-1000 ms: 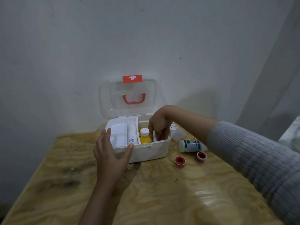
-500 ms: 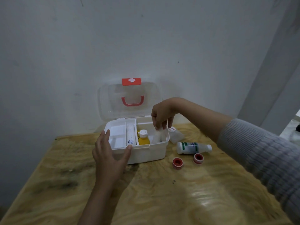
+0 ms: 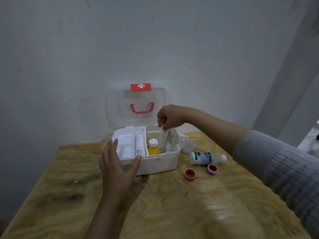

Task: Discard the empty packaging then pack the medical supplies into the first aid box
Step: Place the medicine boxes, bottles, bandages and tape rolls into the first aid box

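My left hand braces the front corner of the open first aid box, fingers spread against its wall. My right hand pinches what looks like a clear packet over the box's right compartment, beside the yellow bottle. A white bottle and two tape rolls lie on the table.
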